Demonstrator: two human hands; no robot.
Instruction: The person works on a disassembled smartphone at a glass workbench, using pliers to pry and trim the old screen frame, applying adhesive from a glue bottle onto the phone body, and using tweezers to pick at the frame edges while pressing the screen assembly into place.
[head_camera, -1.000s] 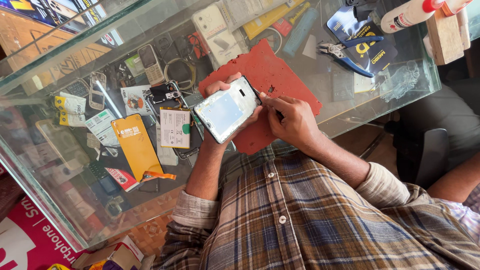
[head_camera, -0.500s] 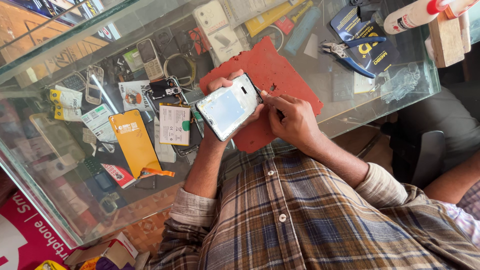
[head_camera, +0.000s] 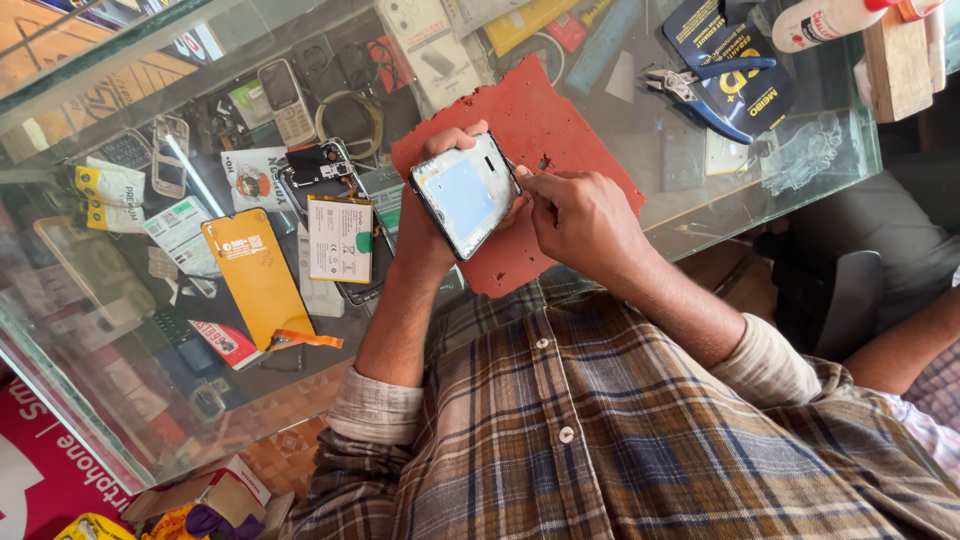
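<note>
My left hand (head_camera: 425, 225) holds a flat phone panel (head_camera: 466, 193) with a pale blue reflective face, tilted above a red mat (head_camera: 560, 125) on the glass counter. The fingers of my left hand wrap round its far edge. My right hand (head_camera: 575, 215) is pinched at the panel's right edge, fingertips pressed against the rim. Whether a small tool sits between those fingertips I cannot tell. Both forearms come out of rolled plaid sleeves.
The glass counter (head_camera: 790, 175) shows old phones (head_camera: 283, 97), packets and an orange phone screen part (head_camera: 255, 275) inside. Blue-handled pliers (head_camera: 700, 95) lie at the back right beside a white bottle (head_camera: 825, 20) and a wooden block (head_camera: 897, 60). Another person's arm (head_camera: 900, 350) is at right.
The view has shifted slightly; the panel stays in my left hand, and my right hand remains working along its right edge.
</note>
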